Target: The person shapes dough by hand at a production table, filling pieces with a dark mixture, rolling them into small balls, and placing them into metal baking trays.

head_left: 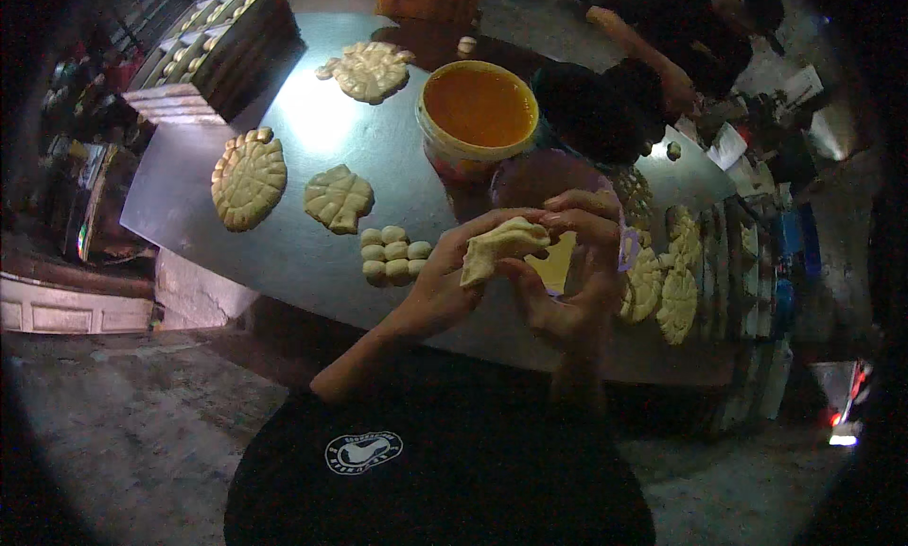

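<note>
A pale, folded piece of dough (503, 247) is held up above the near side of the metal table. My left hand (452, 274) grips it from the left, fingers bent around its far edge. From the right, my right hand (584, 267) pinches its other end between thumb and fingers. Left of my hands lies a cluster of small round dough balls (392, 257). Behind my right hand, a purple-edged container (630, 248) shows in part, with something yellow (556, 264) visible between thumb and fingers; what it is I cannot tell.
On the table (189, 177) stands a bucket of orange liquid (478, 106). Scored dough shapes lie at the left (248, 180), middle (339, 199), back (369, 70) and right (677, 300). Stacked trays (213, 59) occupy the back left corner. Another person (662, 73) is at the far right.
</note>
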The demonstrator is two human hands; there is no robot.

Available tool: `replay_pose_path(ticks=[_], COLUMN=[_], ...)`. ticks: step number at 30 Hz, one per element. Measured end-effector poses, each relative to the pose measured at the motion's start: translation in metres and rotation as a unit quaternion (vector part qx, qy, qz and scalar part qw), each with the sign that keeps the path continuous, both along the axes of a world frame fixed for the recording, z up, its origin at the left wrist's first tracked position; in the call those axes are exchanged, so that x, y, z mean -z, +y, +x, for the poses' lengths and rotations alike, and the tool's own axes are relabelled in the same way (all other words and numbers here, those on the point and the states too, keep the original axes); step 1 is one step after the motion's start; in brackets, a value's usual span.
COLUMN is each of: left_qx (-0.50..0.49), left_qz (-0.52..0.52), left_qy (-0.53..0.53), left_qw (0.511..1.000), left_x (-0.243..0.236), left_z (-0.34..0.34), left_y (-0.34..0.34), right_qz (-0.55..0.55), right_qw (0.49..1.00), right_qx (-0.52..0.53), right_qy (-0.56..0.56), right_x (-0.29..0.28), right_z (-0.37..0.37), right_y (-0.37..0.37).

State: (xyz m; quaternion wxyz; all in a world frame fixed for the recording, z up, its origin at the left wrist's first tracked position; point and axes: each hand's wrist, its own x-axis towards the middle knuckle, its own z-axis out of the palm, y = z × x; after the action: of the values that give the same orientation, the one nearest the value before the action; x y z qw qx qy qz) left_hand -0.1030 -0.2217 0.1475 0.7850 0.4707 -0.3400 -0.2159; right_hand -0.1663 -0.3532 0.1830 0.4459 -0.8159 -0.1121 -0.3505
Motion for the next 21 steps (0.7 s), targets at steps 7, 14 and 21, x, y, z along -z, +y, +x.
replay_pose_path(ticks=[7,14,21], left_qx=[-0.307,-0.239,-0.267], left_qz=[0.057,0.108,0.045], left_qy=[-0.134,-0.252,-0.219], left_qw=[0.94,0.931,0.937], left_x=[-0.002,0.003,0.019], left_z=[-0.058,-0.068,-0.034], left_y=[-0.054,-0.058,-0.059], right_qz=[0.28,0.33,0.502], right_qw=[0.956,0.943,0.861], right_qx=[-0.053,0.029,-0.006], right_qy=[0.068,0.033,0.083], right_x=[0.036,0.052,0.057], right_z=[-0.079,-0.09,-0.065], right_y=[-0.026,-0.043,-0.044])
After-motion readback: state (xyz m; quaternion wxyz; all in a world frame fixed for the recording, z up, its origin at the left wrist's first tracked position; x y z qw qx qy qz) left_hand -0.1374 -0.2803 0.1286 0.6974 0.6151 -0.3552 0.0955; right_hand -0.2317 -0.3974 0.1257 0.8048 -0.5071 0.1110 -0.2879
